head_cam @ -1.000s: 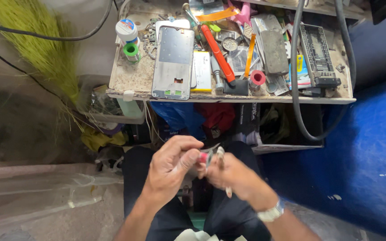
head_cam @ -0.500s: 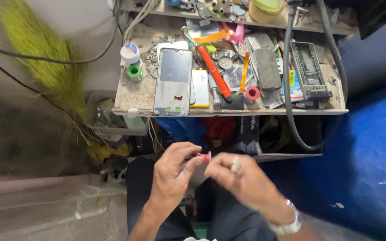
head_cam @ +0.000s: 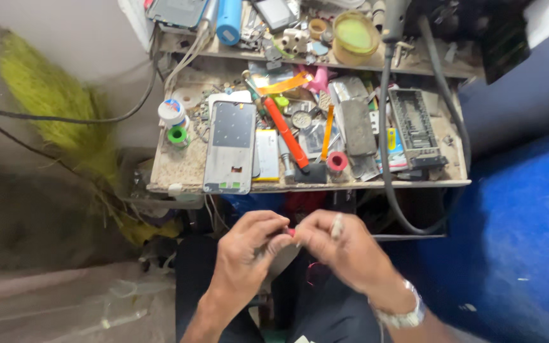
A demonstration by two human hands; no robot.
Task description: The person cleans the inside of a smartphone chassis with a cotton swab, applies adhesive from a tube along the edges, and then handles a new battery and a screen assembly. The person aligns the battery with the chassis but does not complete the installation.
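My left hand [head_cam: 249, 254] and my right hand [head_cam: 344, 251] meet over my lap, just below the front edge of the workbench [head_cam: 179, 171]. Their fingertips pinch together around a small red thing [head_cam: 291, 232], most of which is hidden by the fingers. A pale bit [head_cam: 336, 225] shows on top of my right hand's fingers; I cannot tell whether it is a ring or a tool tip. A metal watch [head_cam: 401, 314] sits on my right wrist.
The bench is crowded: a phone frame [head_cam: 230, 146], a red-handled tool [head_cam: 285, 133], tape rolls [head_cam: 173, 114], a black tray [head_cam: 414, 127] and a thick black hose [head_cam: 386, 159]. A cluttered shelf [head_cam: 325, 38] runs above. A yellow-green broom [head_cam: 52, 108] leans at the left, and a blue surface [head_cam: 522, 216] lies at the right.
The thin metal tool seen between my hands one second ago no longer shows. My fingertips have closed together, and the view has tilted up to take in the upper shelf.
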